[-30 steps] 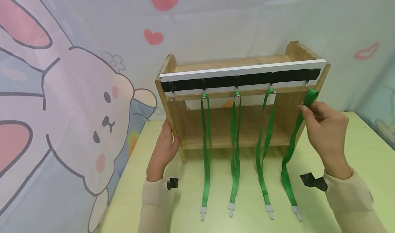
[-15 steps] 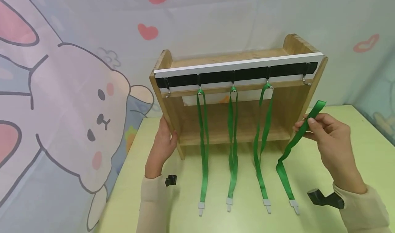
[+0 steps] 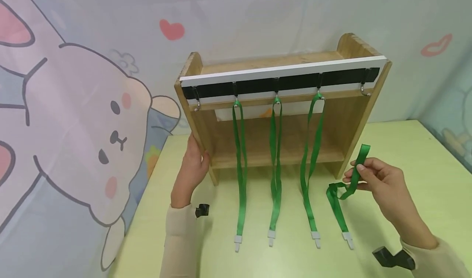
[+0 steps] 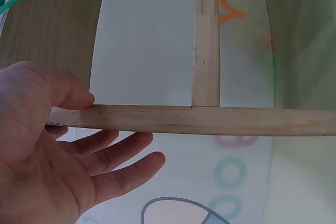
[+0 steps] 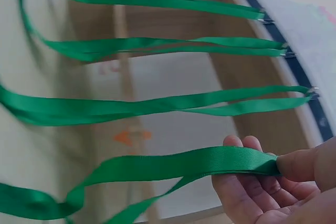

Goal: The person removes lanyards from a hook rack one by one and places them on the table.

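Note:
In the head view my right hand (image 3: 385,186) pinches a green lanyard (image 3: 339,216) near its loop end, low beside the right side of a wooden shelf (image 3: 258,141). This lanyard's strap bends, and its white clip (image 3: 348,240) lies on the table. Three more green lanyards, left (image 3: 241,196), middle (image 3: 275,204) and right (image 3: 311,216), hang from hooks on the shelf front. Both the rightmost hook (image 3: 364,90) and the leftmost hook (image 3: 198,102) are bare. My left hand (image 3: 189,171) holds the shelf's left side panel (image 4: 157,118), thumb on one face, fingers on the other.
A white board with a black strip (image 3: 298,82) bears the hooks along the shelf's top front. The pale yellow table (image 3: 398,147) lies under it. A printed cloth (image 3: 276,20) with hearts and a cartoon animal stands behind and at the left.
My right hand has come down and away from the rightmost hook with the lanyard's loop end, and the strap now bends. The left hand stays on the shelf side.

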A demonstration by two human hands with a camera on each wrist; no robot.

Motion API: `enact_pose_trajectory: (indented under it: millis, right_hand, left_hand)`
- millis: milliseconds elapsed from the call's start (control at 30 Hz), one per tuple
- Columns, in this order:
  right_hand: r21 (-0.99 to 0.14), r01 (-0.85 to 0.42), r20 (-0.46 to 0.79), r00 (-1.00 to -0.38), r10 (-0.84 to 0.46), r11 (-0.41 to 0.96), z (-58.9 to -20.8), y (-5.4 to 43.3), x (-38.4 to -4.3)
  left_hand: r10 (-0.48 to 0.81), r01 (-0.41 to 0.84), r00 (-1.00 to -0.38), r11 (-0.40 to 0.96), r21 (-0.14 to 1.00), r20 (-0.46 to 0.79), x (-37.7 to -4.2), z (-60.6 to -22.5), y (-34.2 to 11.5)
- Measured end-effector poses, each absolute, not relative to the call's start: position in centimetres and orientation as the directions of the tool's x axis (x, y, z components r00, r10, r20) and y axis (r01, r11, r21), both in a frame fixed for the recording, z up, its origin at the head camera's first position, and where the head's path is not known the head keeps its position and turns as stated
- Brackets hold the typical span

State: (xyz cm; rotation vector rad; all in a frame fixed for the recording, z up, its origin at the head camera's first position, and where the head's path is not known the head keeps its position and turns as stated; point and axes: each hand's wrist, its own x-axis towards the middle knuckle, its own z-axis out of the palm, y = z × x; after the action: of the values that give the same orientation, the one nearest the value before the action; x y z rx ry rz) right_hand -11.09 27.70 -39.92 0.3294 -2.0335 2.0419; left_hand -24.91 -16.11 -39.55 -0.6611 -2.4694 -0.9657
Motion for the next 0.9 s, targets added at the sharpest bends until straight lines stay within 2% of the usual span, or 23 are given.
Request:
enact_pose_trajectory:
  millis: [167, 400, 767, 900]
  right_hand:
    - [-0.962, -0.267, 0.266, -0.964, -0.022, 0.065, -42.0, 27.6, -10.5]
    - [-0.957, -0.179, 0.176, -0.984, -0.034, 0.227, -44.3, 27.5, -10.2]
    - [-0.963, -0.02, -0.003, -0.997, -0.083, 0.27, -47.6, 28.0, -10.9]
    - [-0.939, 0.014, -0.045, -0.996, -0.081, 0.345, -48.8, 28.1, -11.4]
  left_hand:
    - [0.275, 0.531, -0.832, 0.648, 0.546, 0.483, -24.8, -39.4, -16.1]
    - [0.278, 0.535, -0.828, 0.653, 0.537, 0.487, -24.8, -39.5, -16.1]
    - [0.264, 0.522, -0.835, 0.656, 0.545, 0.482, -24.6, -39.6, -16.0]
    - [0.271, 0.528, -0.832, 0.657, 0.538, 0.485, -24.6, -39.6, -15.9]
